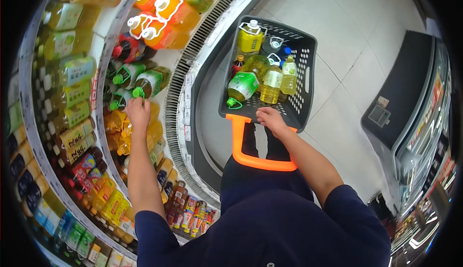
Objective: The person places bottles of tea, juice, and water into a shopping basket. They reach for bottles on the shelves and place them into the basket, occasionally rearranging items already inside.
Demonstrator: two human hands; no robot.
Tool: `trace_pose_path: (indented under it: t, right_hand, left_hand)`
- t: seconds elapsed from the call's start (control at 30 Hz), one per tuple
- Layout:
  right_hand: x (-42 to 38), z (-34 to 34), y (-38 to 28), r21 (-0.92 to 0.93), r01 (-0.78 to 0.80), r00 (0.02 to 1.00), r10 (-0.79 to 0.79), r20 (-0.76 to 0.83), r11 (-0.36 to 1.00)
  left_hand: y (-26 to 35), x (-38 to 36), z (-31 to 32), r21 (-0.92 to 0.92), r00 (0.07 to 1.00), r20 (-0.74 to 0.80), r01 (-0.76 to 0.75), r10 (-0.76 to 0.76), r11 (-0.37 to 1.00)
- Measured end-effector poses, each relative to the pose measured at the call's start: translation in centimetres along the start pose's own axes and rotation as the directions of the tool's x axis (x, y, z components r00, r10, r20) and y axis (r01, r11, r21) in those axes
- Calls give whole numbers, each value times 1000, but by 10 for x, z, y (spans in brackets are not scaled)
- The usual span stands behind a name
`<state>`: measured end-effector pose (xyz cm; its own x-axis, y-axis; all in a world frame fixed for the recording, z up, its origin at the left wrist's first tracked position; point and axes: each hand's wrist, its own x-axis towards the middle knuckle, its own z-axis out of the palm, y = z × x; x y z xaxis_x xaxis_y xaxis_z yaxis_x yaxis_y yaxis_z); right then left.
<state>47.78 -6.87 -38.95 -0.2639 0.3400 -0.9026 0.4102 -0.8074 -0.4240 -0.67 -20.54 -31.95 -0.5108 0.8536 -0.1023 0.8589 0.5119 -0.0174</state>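
My left hand (pixel 139 111) reaches into the chilled shelf, its fingers closed at the green cap and handle of a large drink bottle (pixel 150 82). The exact grip is partly hidden by the hand. My right hand (pixel 271 119) is over the near end of a dark grey shopping basket (pixel 306 81), fingers curled and nothing visible in them. Inside the basket are several bottles: a green-labelled bottle (pixel 243 86) with a green cap, a yellow-green bottle (pixel 251 38) with a white handle, a pale yellow bottle (pixel 271 83) and a smaller one (pixel 289 76).
The basket's orange handle (pixel 265 164) hangs toward my body. Orange drink bottles (pixel 166 23) and yellow-capped bottles (pixel 123 136) flank my left hand on the shelf. A black vent grille (pixel 179 74) edges the shelf. At right stands another display case (pixel 410 88) on the tiled floor (pixel 337 40).
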Motion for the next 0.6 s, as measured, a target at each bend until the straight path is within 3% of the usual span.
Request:
trace_pose_path:
  t: [0.07, 0.13, 0.23, 0.3, 0.37, 0.4, 0.43, 0.5, 0.57, 0.6]
  right_hand:
    - [-8, -1, -5, -26, -6, 999, 7, 39, 1000]
    - [-12, -4, -5, -31, 20, 999, -19, 38, 999]
    - [-24, -6, -10, -58, 65, 997, -62, 52, 996]
    - [-30, -13, -13, -59, 74, 997, -72, 42, 996]
    - [-35, -16, -13, -38, 104, 992, -101, 77, 994]
    - [-40, -16, -14, -28, 106, 992, -104, 75, 994]
    - [-47, -15, -19, -12, 96, 989, -94, 112, 995]
    - [-62, -13, -29, 13, 89, 985, -90, 150, 996]
    - [-78, -6, -40, 81, 49, 964, -69, 257, 995]
    - [-85, -3, -46, 90, 46, 941, -73, 331, 995]
  left_hand:
    - [8, -1, -11, -72, 996, 90, -23, 29, 997]
    - [28, 3, -42, -141, 985, 168, 69, -45, 988]
    - [33, 8, -60, -82, 972, 234, -3, 22, 997]
    - [40, 14, -73, -90, 983, 166, -67, 81, 994]
    - [49, 19, -99, -140, 985, 163, 83, -60, 987]
    - [59, 19, -115, -198, 992, 116, 68, -46, 978]
    - [73, 18, -135, -192, 993, 112, 61, -40, 979]
    - [107, 11, -176, -77, 968, 245, 75, -54, 994]
    - [158, -6, -216, -124, 956, 293, 66, -27, 990]
    - [182, -13, -231, -133, 960, 276, -10, 46, 991]
